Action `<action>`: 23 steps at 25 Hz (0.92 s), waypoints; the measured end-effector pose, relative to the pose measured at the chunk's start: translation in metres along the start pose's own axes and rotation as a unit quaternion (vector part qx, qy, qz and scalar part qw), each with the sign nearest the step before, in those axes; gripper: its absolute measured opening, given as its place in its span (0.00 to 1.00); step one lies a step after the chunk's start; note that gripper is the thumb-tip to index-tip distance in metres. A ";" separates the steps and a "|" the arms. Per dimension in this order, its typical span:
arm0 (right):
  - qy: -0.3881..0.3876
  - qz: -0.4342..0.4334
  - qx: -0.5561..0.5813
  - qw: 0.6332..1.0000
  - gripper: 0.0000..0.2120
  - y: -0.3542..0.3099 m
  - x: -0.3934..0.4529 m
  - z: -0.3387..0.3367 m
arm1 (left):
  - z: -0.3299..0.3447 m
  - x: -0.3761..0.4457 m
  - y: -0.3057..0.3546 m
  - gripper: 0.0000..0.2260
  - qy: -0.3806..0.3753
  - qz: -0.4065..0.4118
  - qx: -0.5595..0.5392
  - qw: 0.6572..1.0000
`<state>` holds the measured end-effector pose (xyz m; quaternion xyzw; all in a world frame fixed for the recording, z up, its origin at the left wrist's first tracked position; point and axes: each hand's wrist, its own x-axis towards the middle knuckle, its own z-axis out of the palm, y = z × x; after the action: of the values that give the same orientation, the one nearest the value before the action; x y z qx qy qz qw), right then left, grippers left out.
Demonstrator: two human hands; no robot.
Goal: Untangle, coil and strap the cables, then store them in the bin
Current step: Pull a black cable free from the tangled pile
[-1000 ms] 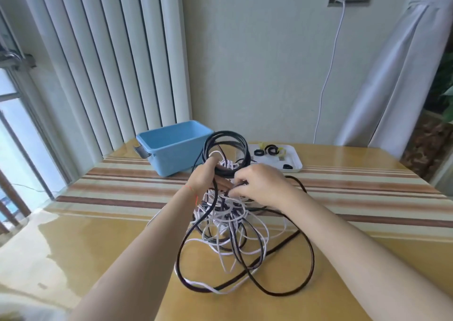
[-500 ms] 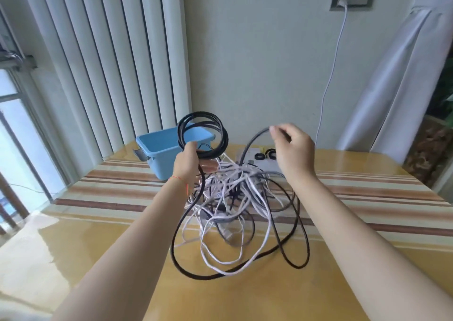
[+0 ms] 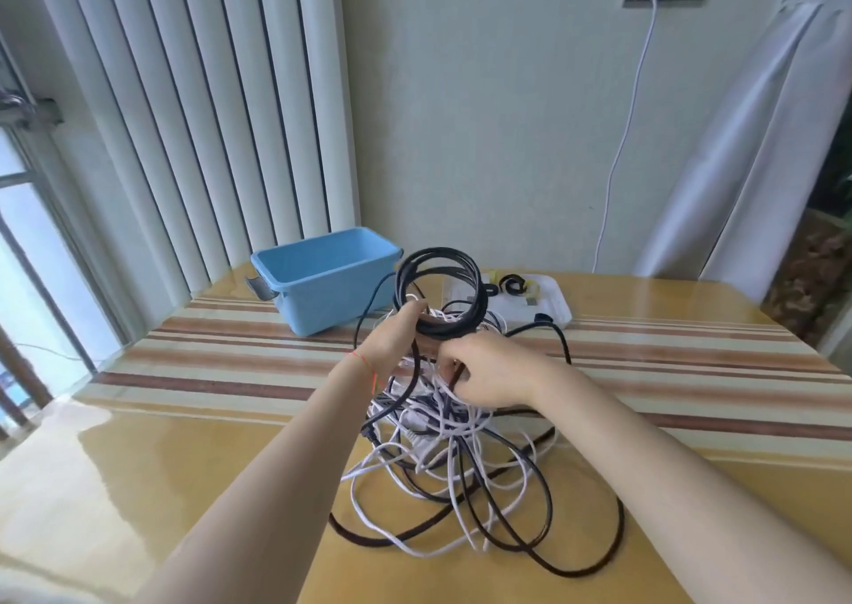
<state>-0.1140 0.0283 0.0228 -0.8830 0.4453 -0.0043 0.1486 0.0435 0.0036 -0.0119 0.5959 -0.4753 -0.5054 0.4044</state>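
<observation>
My left hand (image 3: pixel 392 343) grips a coil of black cable (image 3: pixel 440 292) held upright above the table. My right hand (image 3: pixel 488 375) is just right of it and lower, its fingers curled round a black strand where it leaves the coil. Below both hands a tangle of white and black cables (image 3: pixel 456 465) spreads over the yellow table, with long black loops reaching toward me. The blue bin (image 3: pixel 322 280) stands open behind the left hand, nothing visible inside.
A white tray (image 3: pixel 548 308) with black straps and small yellow pieces lies behind the coil. A white cord (image 3: pixel 622 142) hangs from a wall socket at the upper right. Vertical blinds stand at the left and a curtain at the right. The striped table (image 3: pixel 230 359) has wide bare areas.
My right hand has come down from its raised position at the right to the coil, bringing the black strand with it. The left hand and coil dropped slightly and moved right.
</observation>
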 end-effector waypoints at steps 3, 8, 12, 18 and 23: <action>-0.098 0.009 0.009 0.995 0.03 0.011 -0.014 -0.022 | 0.007 -0.006 -0.001 0.25 -0.033 -0.007 0.120 0.992; 0.046 0.014 0.227 0.973 0.03 0.034 -0.025 -0.022 | 0.033 -0.014 -0.011 0.19 0.024 0.053 0.110 0.992; 0.276 0.012 0.426 0.862 0.05 0.027 -0.025 -0.025 | 0.012 -0.012 0.013 0.16 0.257 0.105 -0.031 0.960; 0.492 0.075 0.548 0.672 0.09 0.046 -0.017 -0.045 | -0.051 -0.013 0.060 0.18 0.429 0.176 -0.073 0.883; 0.539 0.176 0.432 0.701 0.14 0.080 -0.010 -0.025 | -0.062 -0.004 0.034 0.16 0.399 0.097 0.052 0.910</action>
<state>-0.1864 -0.0144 0.0266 -0.4744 0.5459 -0.6453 0.2462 0.0989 0.0004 0.0321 0.7191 -0.3551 -0.1580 0.5760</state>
